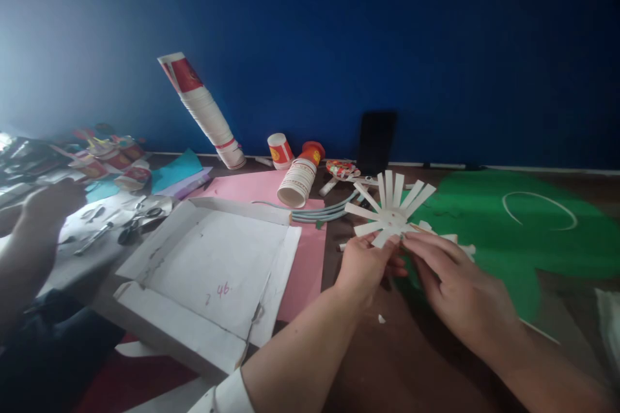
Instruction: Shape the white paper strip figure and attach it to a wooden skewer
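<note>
The single view looks from the person's head, forward and down onto a dark brown tabletop, aimed just right of a shallow, open white cardboard box. The box sits close before the lens; the bare left hand and bare right hand are also near, to its right. Farther off, beyond the box, a flat dark-blue wall faces the camera.

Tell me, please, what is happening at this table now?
A person's left hand pinches a flower-shaped white paper piece by its lower edge. The right hand is at that edge too; whether it grips is unclear. An open white box lies to the left, with a tall stack of cups beyond it. At far left is another person's hand.
</note>
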Action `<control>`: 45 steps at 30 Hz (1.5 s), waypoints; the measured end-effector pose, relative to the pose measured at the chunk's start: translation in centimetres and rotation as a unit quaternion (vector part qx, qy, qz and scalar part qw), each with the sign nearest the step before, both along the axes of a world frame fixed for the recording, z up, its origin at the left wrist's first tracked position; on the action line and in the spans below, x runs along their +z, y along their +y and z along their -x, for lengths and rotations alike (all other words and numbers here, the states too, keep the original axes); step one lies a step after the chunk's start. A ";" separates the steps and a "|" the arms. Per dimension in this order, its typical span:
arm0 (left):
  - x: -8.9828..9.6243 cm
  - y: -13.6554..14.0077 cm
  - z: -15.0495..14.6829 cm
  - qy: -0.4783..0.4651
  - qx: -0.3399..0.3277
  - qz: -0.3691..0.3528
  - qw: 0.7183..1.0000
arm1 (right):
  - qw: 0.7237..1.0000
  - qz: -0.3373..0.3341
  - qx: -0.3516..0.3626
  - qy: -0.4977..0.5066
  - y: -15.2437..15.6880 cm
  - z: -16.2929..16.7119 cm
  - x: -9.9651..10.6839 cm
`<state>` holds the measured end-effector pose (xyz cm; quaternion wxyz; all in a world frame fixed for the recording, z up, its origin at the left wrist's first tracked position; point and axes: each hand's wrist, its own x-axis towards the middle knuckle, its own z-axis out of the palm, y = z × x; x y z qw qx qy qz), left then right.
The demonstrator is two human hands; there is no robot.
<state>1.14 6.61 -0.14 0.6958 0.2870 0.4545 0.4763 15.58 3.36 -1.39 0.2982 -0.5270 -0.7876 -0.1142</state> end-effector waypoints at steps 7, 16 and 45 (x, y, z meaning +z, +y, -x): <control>0.2 0.1 0.5 -0.129 -0.051 -0.008 0.990 | 1.000 -0.019 -0.019 0.008 0.0 -0.5 0.3; 0.1 0.4 0.5 -0.221 -0.039 0.088 0.971 | 0.999 -0.025 0.021 -0.009 0.1 -0.5 0.8; -1.2 1.0 0.7 -0.140 -0.011 -0.010 0.990 | 0.998 -0.027 0.045 -0.027 0.4 -1.6 0.4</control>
